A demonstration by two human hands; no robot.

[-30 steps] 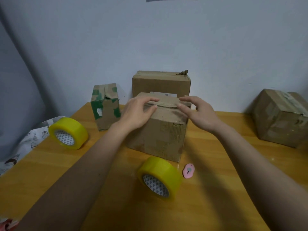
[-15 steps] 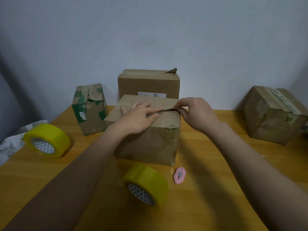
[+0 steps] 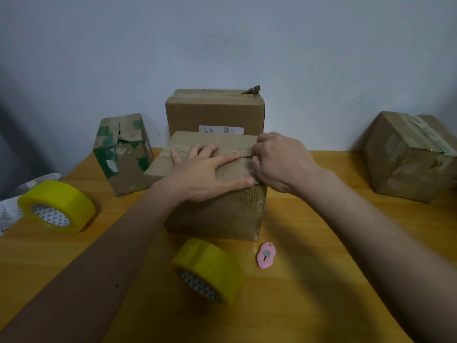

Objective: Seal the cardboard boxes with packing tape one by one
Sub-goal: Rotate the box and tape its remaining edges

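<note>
A worn brown cardboard box [image 3: 222, 214] stands in the middle of the wooden table [image 3: 309, 280]. My left hand [image 3: 205, 174] lies flat on its top flaps with straight, spread fingers. My right hand [image 3: 279, 162] sits at the box's top right edge, fingers curled at the end of the flap seam; what they pinch is hidden. A yellow roll of packing tape [image 3: 207, 268] lies in front of the box, and a second roll [image 3: 57, 206] lies at the left. A small pink cutter [image 3: 266, 254] rests beside the near roll.
A bigger box [image 3: 215, 112] stands behind the middle one against the wall. A small box with green patches [image 3: 122, 154] is at the left, and another taped box [image 3: 408, 157] at the far right. Patterned paper [image 3: 10, 209] hangs off the left edge.
My left hand has flattened and slid further over the box top. My right hand has curled tighter at the right end of the seam. The view has tilted down.
</note>
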